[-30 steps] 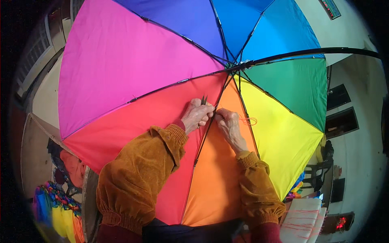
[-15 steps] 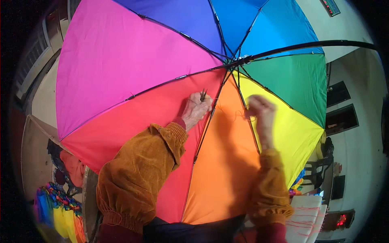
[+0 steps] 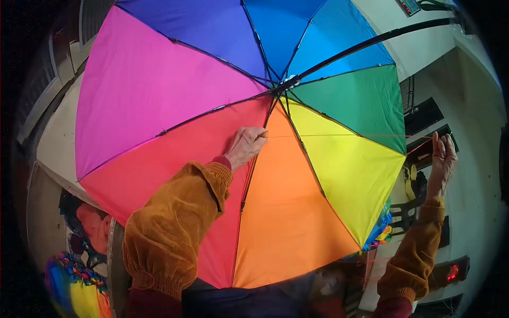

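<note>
An open rainbow umbrella (image 3: 286,212) spreads before me with its inside facing up, black ribs meeting at the hub (image 3: 281,87). My left hand (image 3: 247,144) is closed, thumb and finger pinching the rib (image 3: 259,151) along the seam of the red and orange panels. From that pinch a thin reddish thread (image 3: 339,135) stretches taut across the orange, yellow and green panels. Out past the umbrella's right edge, my right hand (image 3: 444,151) is raised and closed on the thread's other end. Whether a needle is in those fingers is too small to see.
The curved black shaft (image 3: 371,45) runs from the hub to the upper right. Folded colourful fabric (image 3: 79,281) lies at the lower left, beside a board edge. A dark chair (image 3: 405,214) and a red-lit display (image 3: 452,272) stand at the right.
My right hand has swung from the yellow panel far out right, drawing the loose thread straight. My left hand stays by the rib; the small snips seen in it no longer show.
</note>
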Available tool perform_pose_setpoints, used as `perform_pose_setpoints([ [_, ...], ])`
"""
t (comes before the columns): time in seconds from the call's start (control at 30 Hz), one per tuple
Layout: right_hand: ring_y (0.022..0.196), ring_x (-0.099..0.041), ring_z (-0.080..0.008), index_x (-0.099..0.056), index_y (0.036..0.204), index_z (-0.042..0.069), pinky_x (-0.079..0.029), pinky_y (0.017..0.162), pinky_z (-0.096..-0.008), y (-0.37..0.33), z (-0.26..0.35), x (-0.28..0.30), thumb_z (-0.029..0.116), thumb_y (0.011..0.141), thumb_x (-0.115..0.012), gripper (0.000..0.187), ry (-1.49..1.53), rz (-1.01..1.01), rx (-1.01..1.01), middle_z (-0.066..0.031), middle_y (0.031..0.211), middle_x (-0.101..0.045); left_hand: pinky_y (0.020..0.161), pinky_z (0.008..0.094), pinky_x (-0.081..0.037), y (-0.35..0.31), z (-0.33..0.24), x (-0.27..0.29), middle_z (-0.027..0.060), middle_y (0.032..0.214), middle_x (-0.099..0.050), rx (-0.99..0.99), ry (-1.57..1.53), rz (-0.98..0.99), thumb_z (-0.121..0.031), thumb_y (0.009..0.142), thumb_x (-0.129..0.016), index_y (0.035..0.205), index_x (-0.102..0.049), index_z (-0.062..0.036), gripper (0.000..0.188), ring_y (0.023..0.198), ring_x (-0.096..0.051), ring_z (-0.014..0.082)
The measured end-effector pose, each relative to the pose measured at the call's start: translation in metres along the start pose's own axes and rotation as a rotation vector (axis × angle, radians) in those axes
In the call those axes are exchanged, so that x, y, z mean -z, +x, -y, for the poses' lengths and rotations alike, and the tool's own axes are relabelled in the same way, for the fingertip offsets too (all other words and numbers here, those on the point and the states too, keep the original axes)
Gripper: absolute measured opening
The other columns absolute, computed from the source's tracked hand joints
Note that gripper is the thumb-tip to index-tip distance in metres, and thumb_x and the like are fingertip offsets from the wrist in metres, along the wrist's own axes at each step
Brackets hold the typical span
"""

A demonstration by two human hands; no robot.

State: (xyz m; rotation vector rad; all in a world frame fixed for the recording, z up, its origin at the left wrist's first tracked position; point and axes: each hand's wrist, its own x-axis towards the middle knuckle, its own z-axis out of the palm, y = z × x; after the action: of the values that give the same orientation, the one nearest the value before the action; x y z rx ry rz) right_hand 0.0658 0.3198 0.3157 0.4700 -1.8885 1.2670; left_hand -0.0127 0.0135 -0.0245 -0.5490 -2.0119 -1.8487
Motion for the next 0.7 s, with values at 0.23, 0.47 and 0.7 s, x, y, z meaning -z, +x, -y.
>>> perform_pose_setpoints([
  [0.23,0.056,-0.050,-0.0121,-0.057,0.093,0.000,-0.052,0.064,-0.0318,-0.034,-0.095,-0.061,0.020,0.083,-0.057,0.022,-0.012,0.227,-0.463,-0.0023,0.065,-0.048,0.037,0.0208,-0.028,0.002,0.009,0.008,-0.0011,0.057,-0.047,0.417,-0.227,-0.129,-0.008,0.079,-0.055,0.065,-0.050,-0.0045,0.014,0.044,-0.036,0.0039],
  [0.47,0.053,-0.055,-0.0142,-0.061,0.084,-0.008,-0.047,0.049,-0.0279,-0.173,-0.138,-0.214,0.016,0.078,-0.057,0.025,-0.180,0.889,-0.562,-0.0074,0.063,-0.056,0.029,0.0169,-0.021,0.004,-0.007,0.021,-0.0016,0.056,-0.048,0.807,-0.616,-0.073,-0.011,0.079,-0.056,0.063,-0.050,-0.0071,0.018,0.036,-0.033,0.0006],
  [0.7,0.046,-0.052,-0.0168,-0.061,0.077,-0.006,-0.042,0.046,-0.0296,-0.179,-0.149,-0.240,0.004,0.073,-0.051,0.015,-0.348,1.050,-0.267,-0.0133,0.054,-0.054,0.031,0.0160,-0.022,0.001,0.003,0.019,-0.0036,0.055,-0.047,0.675,-0.708,0.000,-0.012,0.079,-0.058,0.063,-0.050,-0.0093,0.018,0.038,-0.034,0.0003],
])
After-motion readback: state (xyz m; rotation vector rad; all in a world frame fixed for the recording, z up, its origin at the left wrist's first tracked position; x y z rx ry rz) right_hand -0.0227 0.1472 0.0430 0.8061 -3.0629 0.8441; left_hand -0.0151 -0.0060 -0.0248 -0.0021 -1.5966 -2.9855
